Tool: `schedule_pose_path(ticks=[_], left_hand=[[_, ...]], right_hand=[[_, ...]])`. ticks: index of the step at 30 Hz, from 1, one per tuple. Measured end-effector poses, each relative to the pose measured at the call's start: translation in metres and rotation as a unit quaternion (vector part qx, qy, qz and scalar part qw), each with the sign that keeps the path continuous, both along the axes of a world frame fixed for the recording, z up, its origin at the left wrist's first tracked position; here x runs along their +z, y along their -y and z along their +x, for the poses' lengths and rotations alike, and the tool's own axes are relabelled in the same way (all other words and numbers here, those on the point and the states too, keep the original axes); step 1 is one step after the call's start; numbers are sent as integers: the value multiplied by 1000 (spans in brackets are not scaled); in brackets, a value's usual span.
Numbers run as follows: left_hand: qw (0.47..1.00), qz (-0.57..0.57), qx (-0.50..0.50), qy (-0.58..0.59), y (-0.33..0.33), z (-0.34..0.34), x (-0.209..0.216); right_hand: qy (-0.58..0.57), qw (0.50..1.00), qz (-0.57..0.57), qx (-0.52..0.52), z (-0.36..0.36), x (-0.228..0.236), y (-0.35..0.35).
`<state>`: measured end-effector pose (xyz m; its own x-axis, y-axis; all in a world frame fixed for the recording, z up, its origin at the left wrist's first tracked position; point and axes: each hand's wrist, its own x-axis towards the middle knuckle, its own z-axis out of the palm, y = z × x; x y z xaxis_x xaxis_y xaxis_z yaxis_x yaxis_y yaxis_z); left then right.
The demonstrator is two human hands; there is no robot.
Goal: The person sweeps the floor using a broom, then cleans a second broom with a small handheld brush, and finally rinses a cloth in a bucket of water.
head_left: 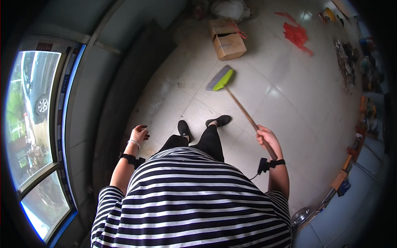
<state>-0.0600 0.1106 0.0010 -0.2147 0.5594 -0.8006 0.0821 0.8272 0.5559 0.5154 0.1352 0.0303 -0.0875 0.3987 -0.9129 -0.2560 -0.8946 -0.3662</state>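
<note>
A broom (241, 106) with a brown stick and a green and grey head slants forward from my right side, its bristles at the floor. My right hand (268, 139) is wrapped round the upper part of the stick, whose end runs back along my wrist. At my left side my left hand (139, 134) hangs free, its fingers loosely bent and apart, with nothing in it. Just past the broom head stands a cardboard box (227, 43) with its top flaps up and a bit of red plastic at its rim.
A red plastic bag (295, 36) lies on the tiled floor (285, 111) at the far right. Behind the box sits a pale plastic bag (231, 9). Various items line the right wall, with a metal lid or bowl (300, 217) near me. A window (35, 103) is on the left.
</note>
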Motion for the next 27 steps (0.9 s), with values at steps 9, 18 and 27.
schedule_pose_path(ticks=[9, 18, 27], left_hand=[[999, -51, 4, -9, -6, 57, -6], [991, -105, 14, -77, -20, 110, 16], [993, -68, -94, -6, -91, 175, 3]], right_hand=[[44, 990, 30, 128, -4, 89, 34], [-75, 927, 136, 341, -60, -64, 27], [162, 966, 1, 204, 179, 35, -25]])
